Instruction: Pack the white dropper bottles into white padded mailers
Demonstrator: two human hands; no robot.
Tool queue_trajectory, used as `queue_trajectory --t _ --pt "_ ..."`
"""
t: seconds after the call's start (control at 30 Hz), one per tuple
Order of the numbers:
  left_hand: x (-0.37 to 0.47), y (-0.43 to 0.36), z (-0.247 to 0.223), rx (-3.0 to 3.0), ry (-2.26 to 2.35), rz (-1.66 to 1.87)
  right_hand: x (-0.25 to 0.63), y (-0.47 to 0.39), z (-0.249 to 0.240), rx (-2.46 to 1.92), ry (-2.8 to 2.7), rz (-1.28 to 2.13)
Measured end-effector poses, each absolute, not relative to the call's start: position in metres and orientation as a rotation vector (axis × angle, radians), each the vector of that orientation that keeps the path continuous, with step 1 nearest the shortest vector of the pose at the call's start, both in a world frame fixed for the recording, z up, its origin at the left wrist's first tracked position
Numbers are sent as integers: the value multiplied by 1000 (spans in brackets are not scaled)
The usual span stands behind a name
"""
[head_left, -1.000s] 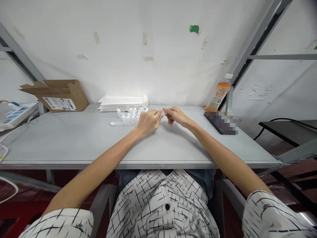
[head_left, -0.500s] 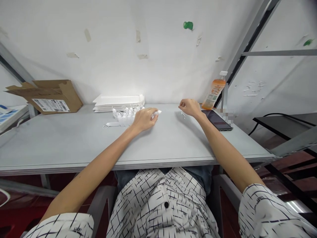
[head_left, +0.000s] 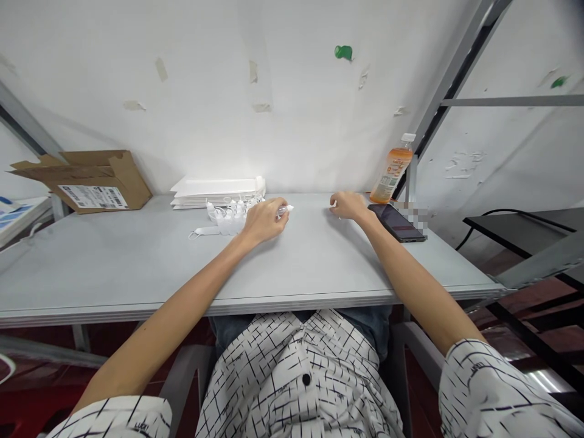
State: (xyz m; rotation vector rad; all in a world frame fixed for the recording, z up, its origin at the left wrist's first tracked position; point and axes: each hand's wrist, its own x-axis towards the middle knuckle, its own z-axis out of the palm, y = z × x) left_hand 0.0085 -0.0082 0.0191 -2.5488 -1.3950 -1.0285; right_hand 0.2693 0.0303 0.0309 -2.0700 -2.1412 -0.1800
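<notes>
My left hand (head_left: 264, 220) is closed around a small translucent white bottle (head_left: 285, 210), its pointed tip sticking out to the right. Just left of that hand lies a cluster of small white pieces (head_left: 228, 220) with thin loops of string. Across the table, the fingers of my right hand (head_left: 349, 205) are pinched together low over the surface. A bit of white string (head_left: 339, 218) shows at those fingertips, mostly covered by the hand.
Flat white cartons (head_left: 214, 190) are stacked against the wall. An opened cardboard box (head_left: 98, 185) stands at the left. Beside my right forearm lies a dark phone (head_left: 398, 222), with an orange drink bottle (head_left: 392, 170) behind it. The grey table (head_left: 301, 274) ends near my lap.
My right hand has come down a little, and the curled string under it is now mostly hidden. The bottle in my left hand has tilted slightly and shows less.
</notes>
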Motion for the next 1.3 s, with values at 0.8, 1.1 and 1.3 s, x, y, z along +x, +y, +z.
queue_trajectory --t 0.8,1.1,1.3 --pt "11 -10 23 -2916 -1523 -1656 200 -2 31 -841 -1667 1360" --pt "9 -11 30 -3125 -1674 -1952 196 -6 32 -802 -1670 1358" --pt "7 -11 36 -3245 -1803 -2052 196 -7 34 -750 -1705 1274"
